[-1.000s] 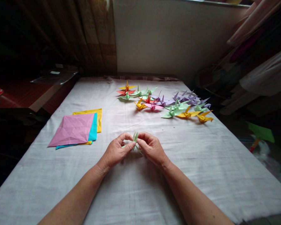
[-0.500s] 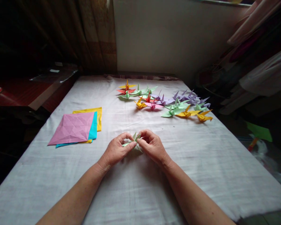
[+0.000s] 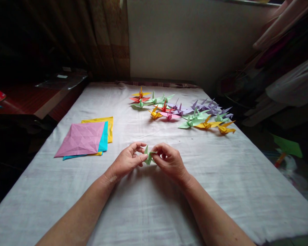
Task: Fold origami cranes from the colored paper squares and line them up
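Note:
Between my two hands is a light green paper crane (image 3: 148, 158), its pointed tip sticking up. My left hand (image 3: 129, 159) has the thumb and fingers closed on the crane's left side. My right hand (image 3: 169, 160) pinches its right side between thumb and forefinger. Fingertips hide parts of the folded paper. Farther back lie several finished paper cranes in green, purple, yellow, red and pink, among them a yellow crane (image 3: 225, 128) at the right and a pink crane (image 3: 169, 116) in the middle.
Left of my hands lies a stack of creased paper sheets, with a pink sheet (image 3: 82, 138) on top of blue and yellow ones. A white cloth (image 3: 154, 212) covers the table. Beyond its left edge stands a dark red wooden surface (image 3: 23, 99); hanging clothes (image 3: 292, 82) are at the right.
The crane has turned in my fingers, and more of its body shows. My left fingers have loosened a little. The whole view has shifted slightly.

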`<state>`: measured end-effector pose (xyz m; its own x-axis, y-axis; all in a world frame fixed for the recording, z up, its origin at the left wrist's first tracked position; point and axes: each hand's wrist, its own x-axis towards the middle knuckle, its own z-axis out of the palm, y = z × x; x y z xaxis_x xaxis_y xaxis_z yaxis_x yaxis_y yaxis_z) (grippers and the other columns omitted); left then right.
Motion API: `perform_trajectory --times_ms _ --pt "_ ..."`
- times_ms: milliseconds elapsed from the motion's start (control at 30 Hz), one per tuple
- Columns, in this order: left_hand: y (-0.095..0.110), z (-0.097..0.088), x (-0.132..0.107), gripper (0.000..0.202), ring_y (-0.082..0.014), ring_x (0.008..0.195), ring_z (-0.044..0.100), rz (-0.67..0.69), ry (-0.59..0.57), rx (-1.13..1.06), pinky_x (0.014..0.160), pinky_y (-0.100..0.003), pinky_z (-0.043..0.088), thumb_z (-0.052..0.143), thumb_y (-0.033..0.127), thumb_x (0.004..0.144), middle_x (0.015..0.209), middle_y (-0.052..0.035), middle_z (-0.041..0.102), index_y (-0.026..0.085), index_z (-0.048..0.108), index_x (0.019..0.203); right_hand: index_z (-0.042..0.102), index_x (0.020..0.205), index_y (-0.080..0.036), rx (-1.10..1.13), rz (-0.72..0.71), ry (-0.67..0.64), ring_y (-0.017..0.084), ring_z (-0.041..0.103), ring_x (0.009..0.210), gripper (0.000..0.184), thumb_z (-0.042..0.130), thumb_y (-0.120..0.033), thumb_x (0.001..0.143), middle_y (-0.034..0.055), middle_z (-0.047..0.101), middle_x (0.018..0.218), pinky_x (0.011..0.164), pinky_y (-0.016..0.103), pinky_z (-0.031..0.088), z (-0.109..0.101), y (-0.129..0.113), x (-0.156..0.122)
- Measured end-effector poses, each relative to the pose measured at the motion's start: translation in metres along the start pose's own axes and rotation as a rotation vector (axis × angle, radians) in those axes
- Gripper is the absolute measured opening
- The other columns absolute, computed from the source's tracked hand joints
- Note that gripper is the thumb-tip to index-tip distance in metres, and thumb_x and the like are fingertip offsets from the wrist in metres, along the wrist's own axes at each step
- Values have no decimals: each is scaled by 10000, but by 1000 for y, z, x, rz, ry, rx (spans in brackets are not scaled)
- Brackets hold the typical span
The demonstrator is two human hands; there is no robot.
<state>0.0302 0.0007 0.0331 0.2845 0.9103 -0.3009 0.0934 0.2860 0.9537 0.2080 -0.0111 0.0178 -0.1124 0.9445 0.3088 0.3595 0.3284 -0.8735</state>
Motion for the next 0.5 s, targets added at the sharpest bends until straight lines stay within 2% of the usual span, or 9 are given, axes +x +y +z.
perform_trajectory --times_ms 100,200,267,367,500 --pt "3 -2 -2 440 -67 521 509 -36 -56 3 421 -160 317 792 428 626 793 -2 617 164 654 950 584 739 -222 -2 -47 -6 95 506 540 58 590 -213 796 -14 623 694 521 226 395 1 -1 -2" --pt "4 -3 -4 352 -71 518 470 -67 -85 7 421 -154 287 783 452 640 661 19 576 163 643 785 590 755 -223 -6 -69 -6 100 528 559 62 594 -222 817 -5 633 717 531 230 407 2 -1 -2" --pt "4 -3 -4 375 -65 499 437 -73 -91 -4 416 -155 269 792 472 629 619 36 544 169 631 781 605 803 -224 -2 -81 -4 102 542 569 28 586 -223 823 -1 642 735 536 230 418 2 -1 -3" --pt "2 -3 -3 450 -39 442 344 -76 -134 -54 402 -159 223 808 520 609 582 69 490 172 609 813 621 891 -225 -1 -108 -20 106 560 591 82 562 -211 834 12 660 779 538 229 432 2 -1 -3" --pt "3 -1 -3 491 -29 419 306 -66 -182 -107 405 -167 226 822 558 584 544 91 438 170 583 766 596 803 -231 -62 -175 -55 122 573 638 78 543 -197 849 9 635 742 565 239 449 0 -3 -2"
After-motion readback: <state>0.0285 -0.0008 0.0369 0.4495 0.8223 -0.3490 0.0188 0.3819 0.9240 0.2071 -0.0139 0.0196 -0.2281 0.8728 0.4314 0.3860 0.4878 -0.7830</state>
